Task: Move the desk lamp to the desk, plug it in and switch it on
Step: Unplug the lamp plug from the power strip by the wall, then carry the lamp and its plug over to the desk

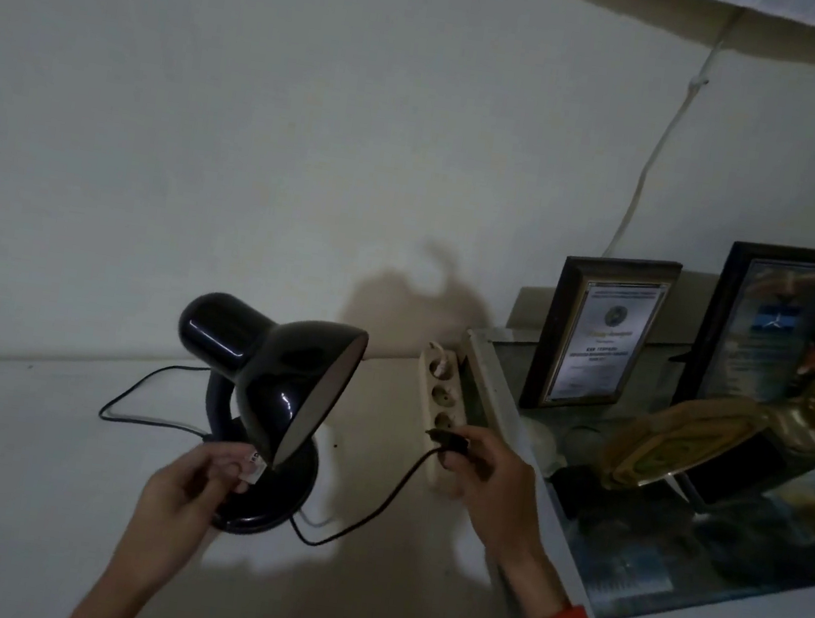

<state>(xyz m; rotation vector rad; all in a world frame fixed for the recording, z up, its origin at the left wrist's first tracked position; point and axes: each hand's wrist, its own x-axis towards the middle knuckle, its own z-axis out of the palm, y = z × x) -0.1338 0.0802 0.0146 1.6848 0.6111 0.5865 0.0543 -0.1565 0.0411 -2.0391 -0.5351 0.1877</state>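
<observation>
Black desk lamp (275, 395): standing on the white surface (15, 438), unlit. Right hand (486, 480) pinches its plug (450, 441) at the power strip (439, 406), three o'clock of lamp. Left hand (195, 488) fingers a tag at the base. Remaining: plugging in, switching on.

A big pale wall (215, 102) fills the left and the middle of the picture. At the top right hangs something white and ribbed (720, 2), maybe a blind. A thin white cord (670, 130) runs down the wall from it and goes behind the frames. On the right is a glass-topped shelf (512, 405) with a pale edge. Two dark picture frames stand on it, leaning back: a small frame (599, 334) and a tall frame (766, 325) to its right. In front of them sits a gold-coloured ornament (677, 448), too dim to make out well
</observation>
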